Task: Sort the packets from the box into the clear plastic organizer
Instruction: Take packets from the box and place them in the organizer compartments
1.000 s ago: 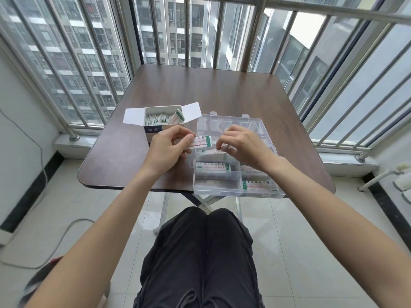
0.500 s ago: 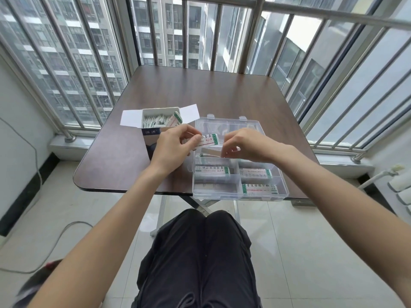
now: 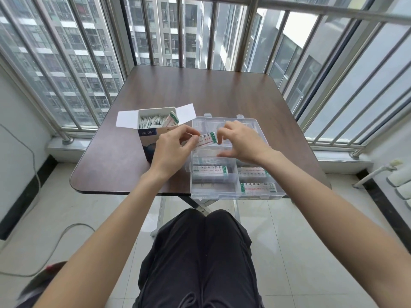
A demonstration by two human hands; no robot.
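A white packet with a green end (image 3: 205,140) is held above the left side of the clear plastic organizer (image 3: 235,192). My left hand (image 3: 172,150) pinches its left end. My right hand (image 3: 241,141) has fingertips at the packet's right end and lies over the organizer's middle compartments. Packets lie in the near compartments, one at the left (image 3: 210,170) and two at the right (image 3: 258,187). The open white box (image 3: 155,124) stands left of the organizer with several packets upright inside.
The brown table (image 3: 200,96) stands against a barred balcony window. The organizer overhangs the near table edge. My knees in black trousers are under the table. A grey cable lies on the tiled floor at left.
Both hands have lifted the packet slightly up and away from me over the organizer; my right hand moved from the near compartments toward the middle ones.
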